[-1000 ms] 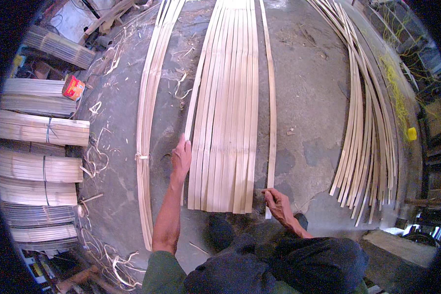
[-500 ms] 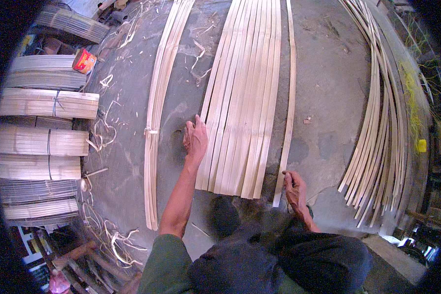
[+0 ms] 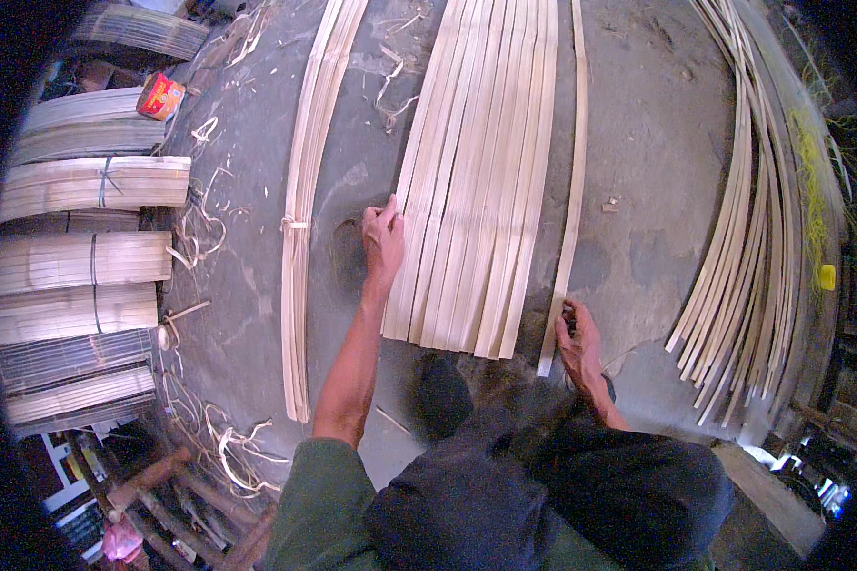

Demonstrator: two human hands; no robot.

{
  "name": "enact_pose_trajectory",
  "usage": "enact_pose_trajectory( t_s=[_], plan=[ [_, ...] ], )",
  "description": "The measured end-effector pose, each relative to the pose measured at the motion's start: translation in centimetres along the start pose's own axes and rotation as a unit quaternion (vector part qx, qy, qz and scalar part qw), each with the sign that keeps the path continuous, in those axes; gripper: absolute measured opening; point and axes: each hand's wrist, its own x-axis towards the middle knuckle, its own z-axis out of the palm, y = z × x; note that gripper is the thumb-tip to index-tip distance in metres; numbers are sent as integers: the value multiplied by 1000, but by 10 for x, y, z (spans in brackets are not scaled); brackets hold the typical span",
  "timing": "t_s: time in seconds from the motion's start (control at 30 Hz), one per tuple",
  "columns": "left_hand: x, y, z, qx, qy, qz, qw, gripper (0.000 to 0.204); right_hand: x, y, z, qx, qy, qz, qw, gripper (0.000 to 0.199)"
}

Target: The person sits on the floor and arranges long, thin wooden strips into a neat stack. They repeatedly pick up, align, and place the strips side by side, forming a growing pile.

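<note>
A wide row of pale, flat bamboo strips lies side by side on the floor before me. At its left edge rests my left hand, fingers loosely bent and apart, the tips touching the outermost strip. A single bamboo strip lies separately to the right of the row, with a narrow gap between. Beside its near end is my right hand, thumb and fingers curved with a gap between them, fingertips at the strip's right edge. Neither hand visibly grips anything.
Left of the row lies a tied bundle of strips. Fanned thin strips curve along the right. Stacked, bound slat rolls stand at far left, with a red-orange tub on them. Curly shavings litter the floor.
The whole view has shifted slightly. My right hand has moved a little farther up along the single strip and its fingers have spread somewhat. My left hand stays at the row's edge.
</note>
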Motion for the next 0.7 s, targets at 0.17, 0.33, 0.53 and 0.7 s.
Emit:
enact_pose_trajectory(
  t_s=[0.17,0.33,0.53,0.7],
  plan=[
    [5,7,-1,-7,-2,-41,999,39,0,-13,-3,18,-7,9,1000,38],
    [5,-10,10,-12,42,-59,997,38,3,-36,-6,9,-25,79,997,41],
    [9,-7,20,-39,41,-80,995,36,3,17,5,124,-21,95,987,34],
    [0,-3,14,63,191,26,979,46,-7,-30,2,260,59,187,946,27]
  ],
)
